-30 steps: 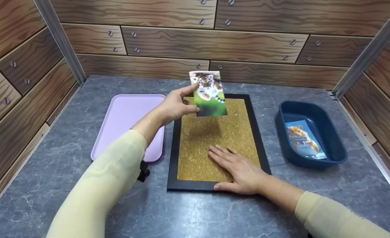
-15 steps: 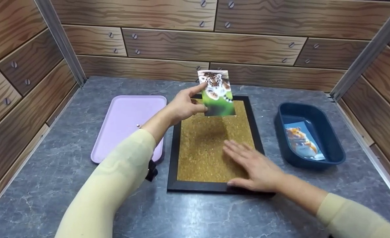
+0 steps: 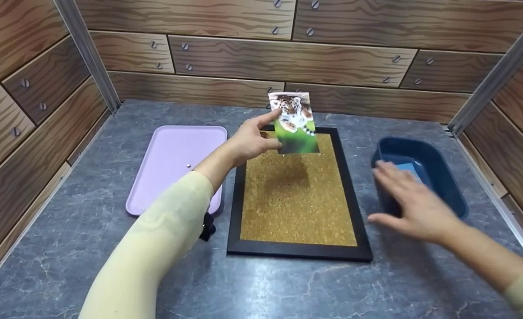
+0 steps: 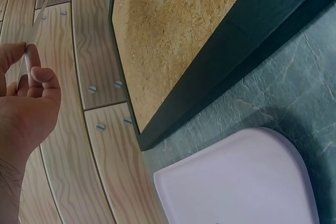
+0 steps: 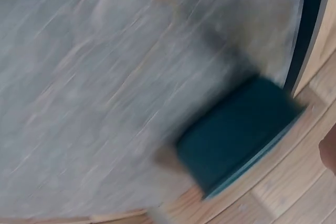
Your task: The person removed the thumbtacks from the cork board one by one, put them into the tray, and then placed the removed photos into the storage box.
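Note:
My left hand [image 3: 250,139] pinches the left edge of a tiger photo card [image 3: 299,137] between thumb and fingers. The card is held up over the far part of a black-framed cork board [image 3: 296,221], and its shadow falls on the cork. In the left wrist view the card [image 4: 38,24] shows only as a thin edge above the fingertips. My right hand [image 3: 416,208], fingers straight, hovers over the near left side of a dark blue bin [image 3: 438,164], holding nothing. It hides most of the blue card [image 3: 408,168] inside the bin.
A lilac tray [image 3: 172,150] lies left of the board, with a small shiny pin [image 3: 188,165] on it. Wood-print panels [image 3: 288,57] wall in the back and sides of the grey marbled table [image 3: 279,288].
My right hand has lifted off the cork board and moved right to the bin. The left hand has carried the tiger card a little to the right.

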`<state>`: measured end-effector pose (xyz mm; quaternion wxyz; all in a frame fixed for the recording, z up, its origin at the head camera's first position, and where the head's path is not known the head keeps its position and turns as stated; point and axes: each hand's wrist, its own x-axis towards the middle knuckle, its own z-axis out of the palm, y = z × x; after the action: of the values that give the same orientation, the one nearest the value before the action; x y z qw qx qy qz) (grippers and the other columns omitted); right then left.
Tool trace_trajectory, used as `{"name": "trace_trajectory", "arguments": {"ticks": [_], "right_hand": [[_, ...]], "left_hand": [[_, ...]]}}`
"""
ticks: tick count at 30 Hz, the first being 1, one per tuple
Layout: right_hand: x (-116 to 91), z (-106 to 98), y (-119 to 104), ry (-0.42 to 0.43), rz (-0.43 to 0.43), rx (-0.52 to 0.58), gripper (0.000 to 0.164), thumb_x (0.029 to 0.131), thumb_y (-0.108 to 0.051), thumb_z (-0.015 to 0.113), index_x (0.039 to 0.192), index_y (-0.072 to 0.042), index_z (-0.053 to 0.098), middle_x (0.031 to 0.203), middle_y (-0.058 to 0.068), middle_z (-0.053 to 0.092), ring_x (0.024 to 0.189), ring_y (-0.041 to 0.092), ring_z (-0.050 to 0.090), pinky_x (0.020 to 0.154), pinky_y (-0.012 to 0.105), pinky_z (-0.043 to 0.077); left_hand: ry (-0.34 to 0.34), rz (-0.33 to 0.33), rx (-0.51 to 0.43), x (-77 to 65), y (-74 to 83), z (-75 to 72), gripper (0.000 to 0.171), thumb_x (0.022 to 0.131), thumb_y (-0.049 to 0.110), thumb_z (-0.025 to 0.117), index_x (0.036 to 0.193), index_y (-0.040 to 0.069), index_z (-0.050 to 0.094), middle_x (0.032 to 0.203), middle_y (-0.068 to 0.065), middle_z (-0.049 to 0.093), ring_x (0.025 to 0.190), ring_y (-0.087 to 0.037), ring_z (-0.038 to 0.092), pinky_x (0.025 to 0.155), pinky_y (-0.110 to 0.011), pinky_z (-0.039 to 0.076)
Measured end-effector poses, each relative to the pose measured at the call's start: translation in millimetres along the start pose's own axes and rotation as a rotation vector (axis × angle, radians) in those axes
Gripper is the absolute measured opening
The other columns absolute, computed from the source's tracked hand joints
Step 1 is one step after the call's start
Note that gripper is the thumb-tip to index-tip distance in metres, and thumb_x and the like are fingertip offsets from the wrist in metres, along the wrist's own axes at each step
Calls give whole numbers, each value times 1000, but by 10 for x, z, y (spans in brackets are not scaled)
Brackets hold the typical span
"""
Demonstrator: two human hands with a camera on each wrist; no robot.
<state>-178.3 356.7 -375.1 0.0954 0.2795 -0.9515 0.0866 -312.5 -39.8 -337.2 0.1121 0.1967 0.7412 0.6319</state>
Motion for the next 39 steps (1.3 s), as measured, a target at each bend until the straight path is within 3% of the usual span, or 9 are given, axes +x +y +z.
{"name": "trace_trajectory", "arguments": {"ticks": [4, 10, 13, 18, 25, 31, 39], "right_hand": [[-166, -161, 295, -3, 109, -10, 108, 91, -55, 80, 171, -12, 19, 177, 12, 9, 161, 38, 11, 129, 41, -2], [-378, -253, 699, 14, 255, 7, 117, 86, -51, 85, 169, -2, 19, 171, 32, 14, 156, 54, 15, 127, 63, 4], [-458, -251, 841, -26, 345, 12, 121, 88, -54, 83, 168, 1, 11, 170, 37, 7, 152, 62, 12, 118, 78, 12], [-562, -234, 1007, -117, 451, 43, 126, 91, -58, 78, 167, 4, -2, 167, 41, -5, 145, 72, 9, 106, 87, 16], [-672, -147, 1173, -198, 473, 138, 122, 98, -54, 72, 164, 8, -10, 162, 47, -8, 144, 73, 6, 107, 86, 17], [-720, -56, 1229, -199, 458, 226, 115, 103, -48, 66, 162, 10, -13, 162, 47, -9, 148, 69, 2, 115, 81, 10], [-762, -13, 1228, -185, 478, 248, 110, 106, -47, 61, 162, 9, -14, 161, 49, -3, 144, 72, 9, 113, 82, 15]], "left_hand": [[5, 6, 1, 23, 2, 18, 90, 90, -10, 72, 167, 18, 35, 164, -11, 43, 110, -23, 69, 81, -29, 58], [-10, -4, 1, 37, -35, 58, 91, 90, -9, 70, 168, 20, 34, 168, -8, 38, 100, -18, 69, 79, -29, 57], [-20, -11, -9, 51, -42, 93, 91, 90, -10, 69, 168, 20, 33, 168, -8, 37, 93, -18, 68, 75, -28, 55], [-35, -14, -28, 82, -31, 163, 91, 91, -7, 71, 168, 22, 33, 166, -7, 41, 91, -16, 68, 70, -27, 52], [-49, -3, -30, 135, -70, 280, 91, 89, -7, 71, 168, 20, 33, 166, -7, 41, 90, -17, 67, 70, -26, 53], [-64, -8, -86, 208, -129, 408, 93, 89, -12, 70, 168, 17, 32, 165, -12, 42, 97, -19, 71, 73, -26, 55], [-95, -10, -109, 294, -150, 582, 92, 89, -13, 68, 168, 17, 31, 168, -10, 37, 98, -19, 70, 90, -40, 59]]}}
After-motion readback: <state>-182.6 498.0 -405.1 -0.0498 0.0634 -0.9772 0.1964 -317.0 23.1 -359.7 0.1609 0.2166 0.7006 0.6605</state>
